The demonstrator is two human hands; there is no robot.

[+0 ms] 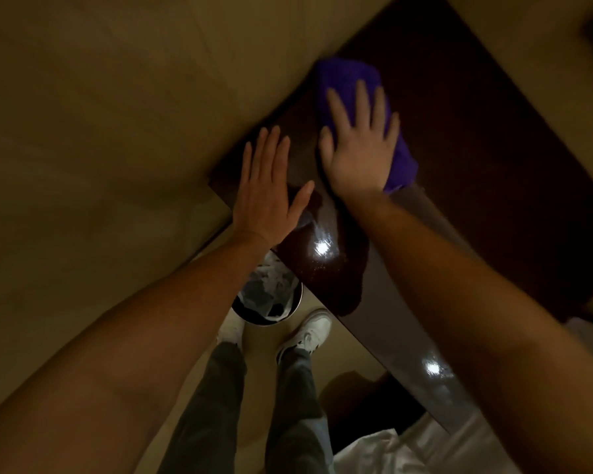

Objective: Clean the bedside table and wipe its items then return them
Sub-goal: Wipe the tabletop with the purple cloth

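Head view, looking steeply down in dim light. The right hand (358,148) lies flat on a purple cloth (351,77), palm down, its fingers (339,107) straight and spread, pressing the cloth onto the dark glossy desk (476,148). The right forearm runs from 5 o'clock up to the wrist near the centre of the frame. The cloth shows beyond the fingertips at 12 o'clock of the hand and again beside the wrist at 4 o'clock of it.

The left hand (271,189) is at 9 o'clock of the right hand, just beside it, also open: four fingers straight and close together, thumb angled out toward the right wrist. It sits over the near corner of the desk; whether the palm touches the surface cannot be told. The left forearm comes in from 7 o'clock.

One cloth, two hands, one desk. Two bright spots of light reflect on the polished surfaces.

Below the desk corner, at 6 o'clock of the left hand, stands one round bin (267,295) with a plastic liner. Two white shoes (308,331) and dark trouser legs (216,405) stand on the pale floor. White fabric (384,449) lies at the lower edge, at 5 o'clock.
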